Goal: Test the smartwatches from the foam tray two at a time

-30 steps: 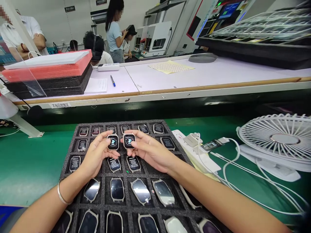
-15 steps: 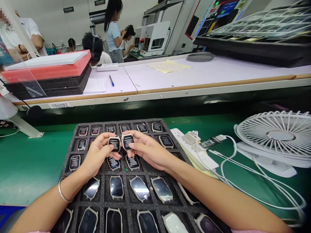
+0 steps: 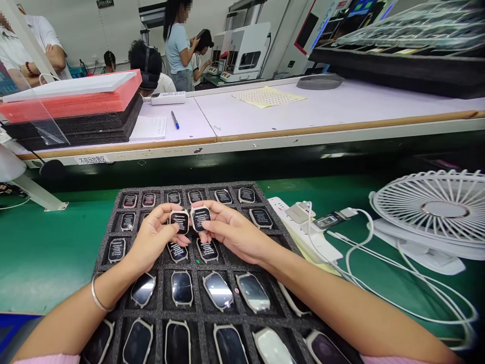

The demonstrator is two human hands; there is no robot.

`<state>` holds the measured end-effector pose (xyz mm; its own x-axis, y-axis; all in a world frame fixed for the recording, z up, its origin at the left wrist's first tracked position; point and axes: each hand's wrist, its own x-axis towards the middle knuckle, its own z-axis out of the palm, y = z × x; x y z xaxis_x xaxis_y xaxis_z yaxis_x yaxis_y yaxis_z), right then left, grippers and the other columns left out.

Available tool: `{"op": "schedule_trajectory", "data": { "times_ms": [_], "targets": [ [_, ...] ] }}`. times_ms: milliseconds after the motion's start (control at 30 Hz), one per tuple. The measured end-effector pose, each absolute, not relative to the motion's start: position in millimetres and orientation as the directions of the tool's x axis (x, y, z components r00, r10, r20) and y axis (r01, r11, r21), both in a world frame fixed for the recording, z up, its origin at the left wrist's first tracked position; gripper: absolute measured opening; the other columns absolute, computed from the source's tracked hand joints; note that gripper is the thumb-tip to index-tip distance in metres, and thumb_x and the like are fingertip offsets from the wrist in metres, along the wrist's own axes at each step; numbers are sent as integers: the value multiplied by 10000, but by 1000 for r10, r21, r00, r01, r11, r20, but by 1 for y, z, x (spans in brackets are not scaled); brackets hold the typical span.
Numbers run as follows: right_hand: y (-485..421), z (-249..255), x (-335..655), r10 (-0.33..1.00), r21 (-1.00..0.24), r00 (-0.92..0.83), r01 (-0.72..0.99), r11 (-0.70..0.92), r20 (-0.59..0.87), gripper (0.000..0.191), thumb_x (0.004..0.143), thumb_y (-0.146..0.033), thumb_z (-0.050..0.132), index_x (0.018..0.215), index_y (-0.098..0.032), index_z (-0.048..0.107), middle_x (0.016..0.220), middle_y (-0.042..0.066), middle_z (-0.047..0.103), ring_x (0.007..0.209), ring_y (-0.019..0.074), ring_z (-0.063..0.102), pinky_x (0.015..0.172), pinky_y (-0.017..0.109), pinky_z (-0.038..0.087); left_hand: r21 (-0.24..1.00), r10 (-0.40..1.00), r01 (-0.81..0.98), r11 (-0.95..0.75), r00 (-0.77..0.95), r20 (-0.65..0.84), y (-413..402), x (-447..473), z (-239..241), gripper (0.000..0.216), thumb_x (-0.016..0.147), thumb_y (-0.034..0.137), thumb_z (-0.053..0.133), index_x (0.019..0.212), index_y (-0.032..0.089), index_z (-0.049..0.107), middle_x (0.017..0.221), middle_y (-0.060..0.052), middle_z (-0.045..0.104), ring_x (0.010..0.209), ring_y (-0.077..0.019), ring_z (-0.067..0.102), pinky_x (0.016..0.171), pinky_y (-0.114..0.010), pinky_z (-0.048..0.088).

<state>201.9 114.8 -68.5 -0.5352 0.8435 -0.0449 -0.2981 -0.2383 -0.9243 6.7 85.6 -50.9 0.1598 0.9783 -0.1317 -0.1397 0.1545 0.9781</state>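
My left hand (image 3: 157,233) grips a smartwatch without a strap (image 3: 179,222), its lit screen showing lines of white text. Beside it, my right hand (image 3: 227,230) pinches a second strapless smartwatch (image 3: 200,219), with the thumb on its screen. Both watches are held upright, side by side, above a black foam tray (image 3: 161,298). Many more watch bodies sit in the tray's square compartments. Those in the far rows show lit text, like one watch (image 3: 259,218) at the right; nearer ones have dark screens, such as another watch (image 3: 182,288). My hands and forearms hide some compartments.
Right of the tray lie a white power strip (image 3: 303,227) and white cables (image 3: 409,283), beside a white fan (image 3: 428,212). A raised shelf (image 3: 265,119) crosses behind, bearing red and black foam (image 3: 76,103), a pen (image 3: 175,120) and stacked trays (image 3: 401,65). Several people are beyond.
The camera view has shifted slightly. Both hands keep their watches in nearly the same place, the right-hand one raised a little.
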Motion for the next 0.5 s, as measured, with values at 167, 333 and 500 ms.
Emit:
{"op": "schedule_trajectory", "data": {
  "times_ms": [167, 333, 500],
  "targets": [
    [113, -68, 201, 847, -935, -531, -285, -213, -31, 367, 795, -130, 692, 1144, -208, 614, 854, -13, 646, 649, 117, 618, 649, 292, 459, 982, 982, -123, 141, 147, -122, 86, 7, -53, 328, 763, 252, 702, 1048, 178, 557, 946, -25, 696, 585, -130, 701, 609, -288, 596],
    [113, -70, 203, 844, -941, -537, -277, -192, -14, 361, 810, -146, 689, 1154, -205, 596, 794, -31, 616, 660, 123, 621, 667, 298, 453, 985, 982, -116, 127, 154, -108, 86, 6, -52, 304, 749, 216, 677, 1027, 182, 559, 935, -9, 677, 590, -126, 699, 616, -286, 593],
    [113, -69, 204, 840, -942, -542, -280, -183, -2, 405, 812, -137, 684, 1195, -213, 578, 813, -24, 631, 674, 136, 625, 689, 313, 460, 981, 979, -149, 124, 177, -97, 85, 5, -50, 359, 698, 158, 650, 1044, 191, 559, 931, 6, 660, 616, -128, 702, 640, -300, 601]
  ]
}}
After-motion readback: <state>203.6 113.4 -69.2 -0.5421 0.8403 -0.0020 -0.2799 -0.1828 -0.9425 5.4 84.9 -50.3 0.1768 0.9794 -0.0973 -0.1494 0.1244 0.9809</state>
